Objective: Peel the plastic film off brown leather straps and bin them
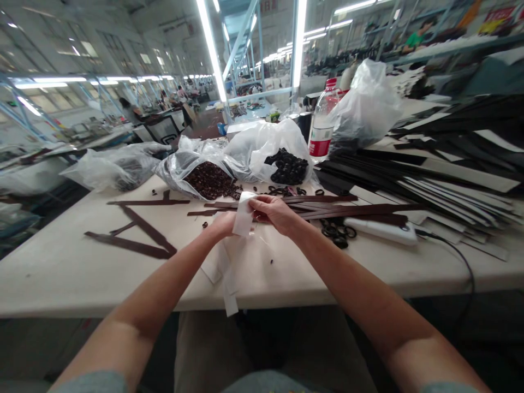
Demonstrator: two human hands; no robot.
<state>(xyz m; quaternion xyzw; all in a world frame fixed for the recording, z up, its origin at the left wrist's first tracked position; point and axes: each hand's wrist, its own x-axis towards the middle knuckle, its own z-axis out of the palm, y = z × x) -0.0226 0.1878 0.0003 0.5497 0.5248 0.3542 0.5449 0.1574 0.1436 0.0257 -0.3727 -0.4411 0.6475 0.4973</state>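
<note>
A white strip (244, 215), like paper or thin fabric, is held up over the middle of the table. My right hand (275, 213) pinches its right edge between thumb and fingers. On the other side, my left hand (224, 225) is closed at the strip, which covers its fingertips. Below the hands, more white strips (227, 273) lie on the table, one hanging over the front edge. Just behind the hands is a bundle of dark brown straps (311, 207). Black rings or buckles (338, 232) lie to the right of my right hand.
Brown straps (143, 226) lie on the left of the table (61, 278). Behind are an open bag of brown pieces (208, 180), a bag of black pieces (287, 166) and a bottle (322, 123). Rightward are a corded white device (382, 230) and stacked dark strips (446, 180).
</note>
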